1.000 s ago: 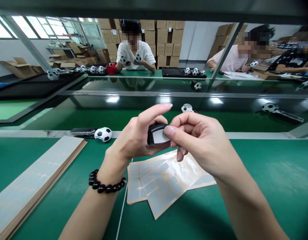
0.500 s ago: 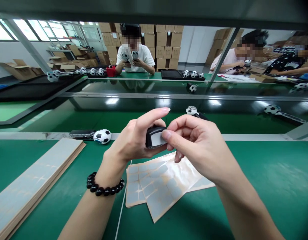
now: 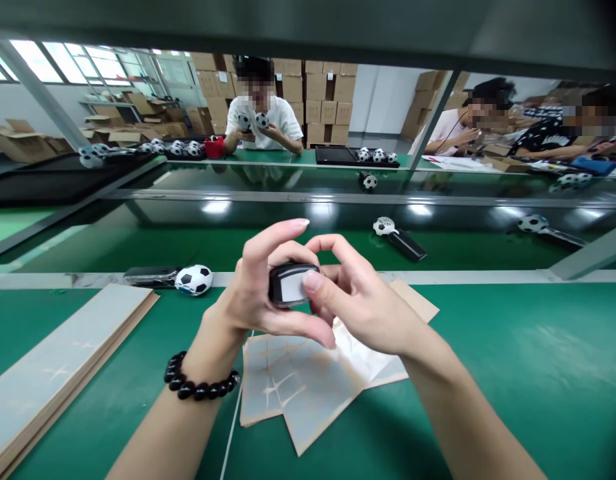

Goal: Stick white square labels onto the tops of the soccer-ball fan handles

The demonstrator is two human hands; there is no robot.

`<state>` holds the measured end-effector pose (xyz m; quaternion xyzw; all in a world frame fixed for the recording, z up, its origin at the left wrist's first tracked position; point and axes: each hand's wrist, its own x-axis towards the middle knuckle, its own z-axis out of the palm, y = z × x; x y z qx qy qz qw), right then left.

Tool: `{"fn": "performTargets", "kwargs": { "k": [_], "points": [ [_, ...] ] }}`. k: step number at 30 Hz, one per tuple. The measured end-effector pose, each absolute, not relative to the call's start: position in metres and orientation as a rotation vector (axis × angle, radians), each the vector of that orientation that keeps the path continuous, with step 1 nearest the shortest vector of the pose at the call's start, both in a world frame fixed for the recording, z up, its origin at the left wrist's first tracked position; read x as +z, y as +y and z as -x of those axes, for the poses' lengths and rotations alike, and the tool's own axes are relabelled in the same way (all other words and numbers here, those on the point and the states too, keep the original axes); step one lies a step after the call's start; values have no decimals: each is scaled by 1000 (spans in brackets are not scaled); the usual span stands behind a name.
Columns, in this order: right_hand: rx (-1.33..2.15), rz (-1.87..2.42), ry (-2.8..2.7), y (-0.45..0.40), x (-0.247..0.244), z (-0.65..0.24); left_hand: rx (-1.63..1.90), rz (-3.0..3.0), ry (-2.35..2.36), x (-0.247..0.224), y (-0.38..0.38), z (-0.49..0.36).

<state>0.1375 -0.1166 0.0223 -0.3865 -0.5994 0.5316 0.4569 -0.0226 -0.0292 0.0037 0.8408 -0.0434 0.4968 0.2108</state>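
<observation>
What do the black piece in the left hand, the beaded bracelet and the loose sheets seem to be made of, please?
The black piece: probably hard plastic, its rim smooth and faintly shiny.
The beaded bracelet: glossy with bright highlights; could be stone, glass or plastic.
The loose sheets: likely coated paper, thin, with a soft sheen and tan edges.

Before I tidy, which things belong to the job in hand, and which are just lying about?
In the job: white-faced black piece in left hand, right hand touching; probably pale sheets beneath.
Seemingly lying about: stacked cartons; red container.
</observation>
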Motion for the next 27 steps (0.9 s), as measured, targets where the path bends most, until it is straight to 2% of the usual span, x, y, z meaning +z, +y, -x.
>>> {"fn": "performTargets", "kwargs": {
  "k": [2, 6, 9, 13, 17, 20, 23, 27],
  "points": [
    [1209, 974, -1485, -111, 16, -139, 1358, -2258, -85, -2, -26, 21],
    [556, 1179, -1632, -106, 8, -143, 1305, -2023, 47, -21, -19, 13],
    [301, 1281, -1961, -104, 9, -142, 1243, -1881, 236, -37, -11, 5],
    [186, 1418, -2078, -81, 7, -149, 1200, -1893, 509, -47, 9, 1],
    [88, 1592, -1882, -53, -17, -174, 1102, -2305, 939, -39, 20, 21],
    [136, 1660, -1820, -39, -57, -197, 797, -2528, 1234, -38, 23, 57],
    [243, 1685, -1859, -27, -99, -218, 623, -2475, 1569, -46, 26, 109],
    [253, 1735, -1867, -43, -112, -232, 428, -2319, 1802, -53, 25, 179]
  ]
}}
